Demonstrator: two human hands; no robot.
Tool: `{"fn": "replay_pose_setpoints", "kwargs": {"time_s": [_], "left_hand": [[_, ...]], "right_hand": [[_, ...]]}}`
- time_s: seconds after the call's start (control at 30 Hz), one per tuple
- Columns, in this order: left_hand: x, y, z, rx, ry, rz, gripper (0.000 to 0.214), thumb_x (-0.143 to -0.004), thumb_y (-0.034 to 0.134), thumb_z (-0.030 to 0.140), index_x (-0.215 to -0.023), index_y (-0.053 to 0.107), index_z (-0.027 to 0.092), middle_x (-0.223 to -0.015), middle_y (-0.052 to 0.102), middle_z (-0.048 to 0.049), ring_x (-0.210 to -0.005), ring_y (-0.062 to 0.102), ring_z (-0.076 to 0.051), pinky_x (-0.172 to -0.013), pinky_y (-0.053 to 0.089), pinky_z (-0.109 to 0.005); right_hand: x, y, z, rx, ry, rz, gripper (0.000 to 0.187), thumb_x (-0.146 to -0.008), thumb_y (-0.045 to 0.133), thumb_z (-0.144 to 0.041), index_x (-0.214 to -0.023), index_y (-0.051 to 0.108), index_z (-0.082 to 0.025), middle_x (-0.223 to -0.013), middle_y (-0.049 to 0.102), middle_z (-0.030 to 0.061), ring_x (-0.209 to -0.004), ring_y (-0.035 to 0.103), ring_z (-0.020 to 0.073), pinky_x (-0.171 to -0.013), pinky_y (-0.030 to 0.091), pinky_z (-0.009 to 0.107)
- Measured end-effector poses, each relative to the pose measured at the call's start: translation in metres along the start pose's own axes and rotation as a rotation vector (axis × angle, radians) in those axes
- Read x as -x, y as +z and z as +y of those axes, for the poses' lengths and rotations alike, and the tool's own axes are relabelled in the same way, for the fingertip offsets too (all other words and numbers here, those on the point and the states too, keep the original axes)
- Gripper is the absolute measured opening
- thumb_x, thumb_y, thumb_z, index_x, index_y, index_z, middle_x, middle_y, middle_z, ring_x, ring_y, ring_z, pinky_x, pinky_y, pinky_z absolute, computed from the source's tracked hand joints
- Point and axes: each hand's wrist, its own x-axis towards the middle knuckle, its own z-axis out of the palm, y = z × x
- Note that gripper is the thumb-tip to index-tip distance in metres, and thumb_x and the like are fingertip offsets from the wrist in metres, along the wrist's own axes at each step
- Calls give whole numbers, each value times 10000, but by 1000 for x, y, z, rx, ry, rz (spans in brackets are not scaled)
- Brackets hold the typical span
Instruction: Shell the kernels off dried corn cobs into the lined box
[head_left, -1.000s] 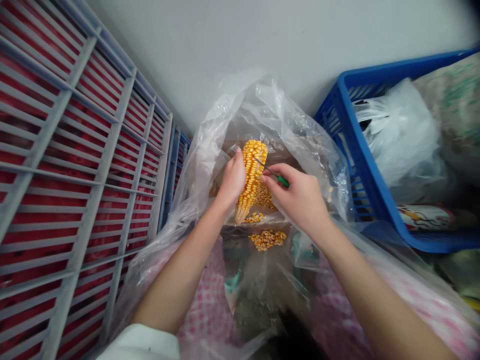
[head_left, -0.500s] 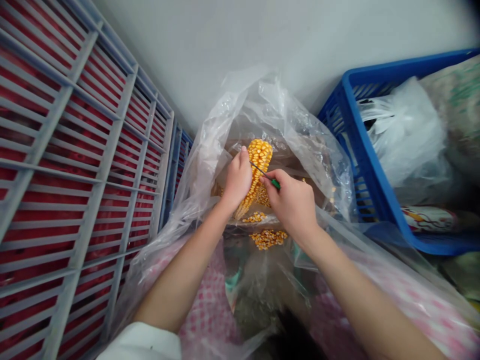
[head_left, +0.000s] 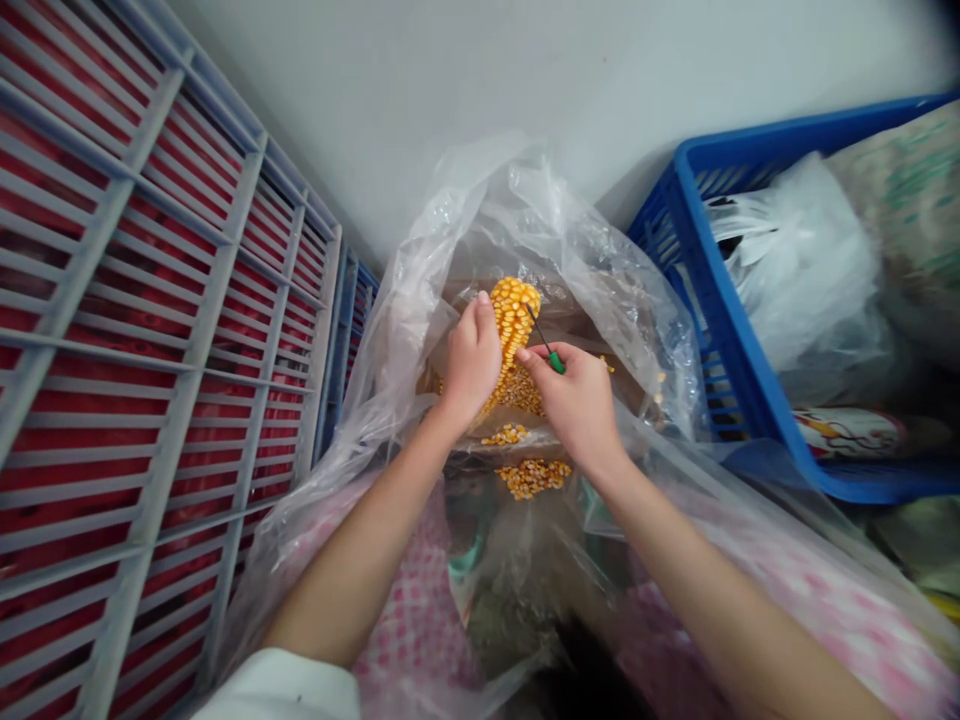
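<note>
My left hand (head_left: 474, 358) is closed around a yellow corn cob (head_left: 514, 310), which is tilted with its thick end up and away from me. In my right hand (head_left: 574, 405) is a thin screwdriver-like tool with a green handle (head_left: 555, 362). Its dark shaft points up and left, with the tip at the cob's right side. Under the hands spreads a clear plastic bag (head_left: 420, 270). Loose corn kernels (head_left: 534, 478) lie in small heaps on the plastic, and more rest beneath the cob, partly hidden by my hands.
At the left stands a grey slatted crate (head_left: 217, 270) with red showing behind its slats. A blue plastic basket (head_left: 739, 300) on the right holds a white plastic bag (head_left: 810, 270) and other items. A pale wall (head_left: 450, 70) rises behind. Pink checked cloth (head_left: 420, 600) shows through the plastic.
The tool's shaft has swung from lying across the cob's face to pointing up at its right side. My right hand has shifted slightly; my left hand keeps its hold on the cob.
</note>
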Motion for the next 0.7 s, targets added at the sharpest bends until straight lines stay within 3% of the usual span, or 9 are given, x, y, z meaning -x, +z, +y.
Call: {"fn": "replay_pose_setpoints", "kwargs": {"time_s": [0.23, 0.4, 0.6, 0.7], "left_hand": [[-3, -3, 5, 59, -98, 11, 381, -886, 296, 459, -823, 563, 195, -957, 636, -80, -983, 547, -196, -866, 388, -300], [-2, -3, 6, 52, -53, 12, 401, -870, 316, 497, -827, 571, 191, -931, 637, -83, -998, 545, -206, -847, 394, -299], [0, -5, 10, 48, -9, -11, 405, -860, 326, 524, -825, 558, 193, -890, 629, -70, -995, 545, -208, -840, 394, -301], [2, -6, 12, 46, 28, -42, 385, -858, 341, 519, -804, 549, 199, -845, 613, -55, -969, 555, -203, -833, 395, -304]], "right_hand": [[7, 2, -2, 188, -176, 23, 228, -819, 477, -333, -875, 648, -193, -761, 672, 50, -632, 563, 166, -593, 345, 256], [6, -1, -5, 236, -187, 22, 200, -810, 481, -317, -802, 644, -201, -702, 660, 40, -597, 552, 163, -564, 327, 247], [-1, -5, -6, 2, -74, -56, 191, -761, 536, -322, -671, 597, -166, -528, 509, -22, -485, 396, 95, -487, 262, 223], [-4, -8, -5, -304, 137, -217, 199, -718, 581, -349, -648, 549, -166, -456, 342, -72, -414, 248, 67, -423, 190, 219]]}}
